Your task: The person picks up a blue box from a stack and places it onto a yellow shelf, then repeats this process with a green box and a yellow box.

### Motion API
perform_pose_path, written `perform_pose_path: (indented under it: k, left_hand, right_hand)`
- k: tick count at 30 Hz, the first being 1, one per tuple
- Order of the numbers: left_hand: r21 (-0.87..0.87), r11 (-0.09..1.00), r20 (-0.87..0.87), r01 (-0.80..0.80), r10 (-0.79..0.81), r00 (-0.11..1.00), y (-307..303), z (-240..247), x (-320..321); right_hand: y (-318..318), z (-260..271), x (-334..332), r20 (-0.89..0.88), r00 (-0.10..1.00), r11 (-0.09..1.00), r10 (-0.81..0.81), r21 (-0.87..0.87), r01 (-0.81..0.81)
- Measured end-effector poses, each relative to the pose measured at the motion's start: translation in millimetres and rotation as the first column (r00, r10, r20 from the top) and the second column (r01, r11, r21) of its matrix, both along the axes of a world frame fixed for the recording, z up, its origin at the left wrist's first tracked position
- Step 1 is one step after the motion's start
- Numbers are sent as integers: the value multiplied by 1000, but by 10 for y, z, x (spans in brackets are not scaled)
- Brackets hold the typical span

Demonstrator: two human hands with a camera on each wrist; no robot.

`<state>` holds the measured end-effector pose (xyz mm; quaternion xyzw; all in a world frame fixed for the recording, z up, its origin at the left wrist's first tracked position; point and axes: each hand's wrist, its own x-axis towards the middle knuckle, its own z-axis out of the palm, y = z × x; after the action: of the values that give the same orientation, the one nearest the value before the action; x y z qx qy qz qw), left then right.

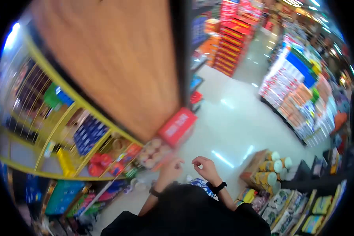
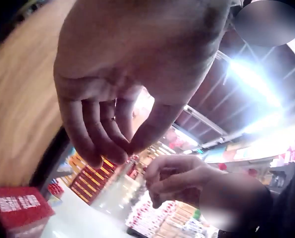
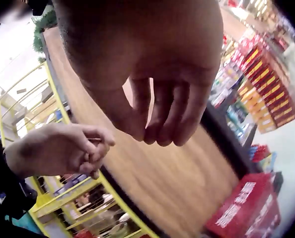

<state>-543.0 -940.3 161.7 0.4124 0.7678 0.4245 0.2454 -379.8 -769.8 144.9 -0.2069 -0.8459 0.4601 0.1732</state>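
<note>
My left hand is raised in front of my body, its fingers loosely bent and nothing seen in them. In the left wrist view its thumb tip comes close to the fingertips. To its right is my right hand, apart from it and likewise loosely bent around bare air. The right wrist view shows that thumb by the fingertips. Nearest the left hand is a clear pack of round, pale items, with a red box bearing white lettering just beyond, at the corner of a wooden counter top.
Yellow wire shelving with goods runs below the counter on the left. A stack of white and pink packs stands on the floor to the right. Yellow cans in a carton are near the right arm. Red boxes are stacked farther back.
</note>
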Motion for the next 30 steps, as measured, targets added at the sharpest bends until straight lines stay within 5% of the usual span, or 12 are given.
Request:
perform_pose_path:
  k: [4, 11, 18, 19, 25, 30]
  left_hand:
    - [-31, 944, 39, 329, -328, 944, 1136, 272, 401]
    - [6, 723, -21, 691, -691, 723, 2294, 295, 655]
    - [171, 548, 20, 819, -833, 553, 3633, -36, 612]
    - [50, 524, 95, 851, -850, 518, 3875, 186, 571]
    - [107, 589, 181, 801, -804, 567, 5145, 290, 442]
    - [86, 486, 98, 870, -873, 478, 6056, 261, 465]
  right_hand:
    - [604, 149, 638, -68, 931, 933, -359, -62, 356]
    - [1049, 101, 906, -64, 817, 817, -573, -124, 563]
    - [1999, 146, 1068, 57, 747, 740, -662, -107, 664]
    - [2216, 188, 1086, 81, 749, 746, -657, -72, 662]
    - [3429, 573, 1070, 63, 772, 775, -632, 27, 632]
    - [3988, 614, 1288, 76, 708, 709, -702, -26, 705]
